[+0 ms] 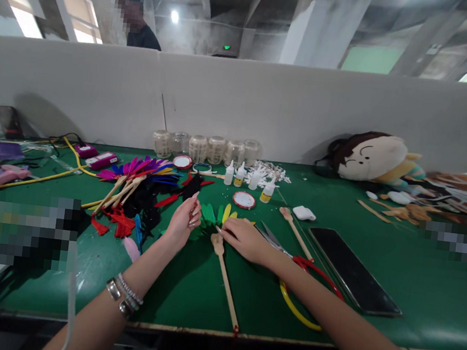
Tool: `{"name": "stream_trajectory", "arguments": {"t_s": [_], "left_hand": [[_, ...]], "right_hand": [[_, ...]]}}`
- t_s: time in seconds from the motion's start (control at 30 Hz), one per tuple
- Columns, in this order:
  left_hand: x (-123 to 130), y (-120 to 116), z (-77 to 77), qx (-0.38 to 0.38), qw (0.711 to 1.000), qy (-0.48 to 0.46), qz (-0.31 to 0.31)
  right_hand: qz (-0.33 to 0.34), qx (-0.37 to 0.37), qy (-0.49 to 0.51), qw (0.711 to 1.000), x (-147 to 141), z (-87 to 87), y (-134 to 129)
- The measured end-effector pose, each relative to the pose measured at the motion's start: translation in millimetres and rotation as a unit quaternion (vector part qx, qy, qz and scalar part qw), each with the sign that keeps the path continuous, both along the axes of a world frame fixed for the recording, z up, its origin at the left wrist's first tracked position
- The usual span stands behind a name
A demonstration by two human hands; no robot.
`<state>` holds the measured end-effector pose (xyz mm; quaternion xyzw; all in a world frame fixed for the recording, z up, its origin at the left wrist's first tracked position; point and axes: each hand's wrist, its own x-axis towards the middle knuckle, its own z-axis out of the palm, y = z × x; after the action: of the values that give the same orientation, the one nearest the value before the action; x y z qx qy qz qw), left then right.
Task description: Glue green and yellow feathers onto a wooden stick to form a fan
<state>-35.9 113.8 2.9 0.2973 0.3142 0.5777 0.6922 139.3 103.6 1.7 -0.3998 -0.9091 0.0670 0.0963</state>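
Observation:
In front of me a wooden stick handle [225, 281] with a wider top lies on the green table, a small red tie at its lower end. Green feathers [208, 215] and a yellow feather [226, 212] fan out above that top, making a feather fan. My right hand [247, 238] has its fingertips pinched at the feather bases, against the handle's top. To the left of the feathers my left hand [184, 220] is raised with fingers curled together; whatever they pinch, if anything, is too small to make out.
Scissors [279, 241] with red and yellow handles lie beside my right forearm, near a black phone [353, 270] and another wooden stick [297, 235]. Small glue bottles [267, 191] and a round lid [243, 200] stand beyond. Finished-looking colourful feather fans [136, 172] lie left; jars [197, 148] line the partition.

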Motion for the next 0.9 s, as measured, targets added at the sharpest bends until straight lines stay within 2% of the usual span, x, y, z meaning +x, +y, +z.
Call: {"name": "stream_trajectory", "arguments": {"t_s": [0.3, 0.5, 0.67, 0.8, 0.9], "left_hand": [[-0.4, 1.3, -1.6, 0.003, 1.0, 0.008, 0.0], [0.1, 1.5, -2.0, 0.009, 1.0, 0.014, 0.0], [2.6, -0.1, -2.7, 0.036, 0.997, 0.064, -0.004], [8.1, -3.4, -5.9, 0.072, 0.985, 0.149, -0.041], [12.3, -6.8, -10.2, 0.086, 0.974, 0.184, -0.1]], "right_hand": [[-0.023, 0.106, -0.066, 0.992, -6.2, -5.7, 0.3], [-0.023, 0.105, -0.058, 0.993, -5.5, -8.6, 2.7], [-0.042, 0.096, -0.008, 0.994, -0.9, 0.0, 4.5], [-0.058, 0.117, 0.058, 0.99, -3.4, 10.6, -1.4], [-0.053, 0.15, 0.09, 0.983, -10.5, 17.0, -10.2]]}}
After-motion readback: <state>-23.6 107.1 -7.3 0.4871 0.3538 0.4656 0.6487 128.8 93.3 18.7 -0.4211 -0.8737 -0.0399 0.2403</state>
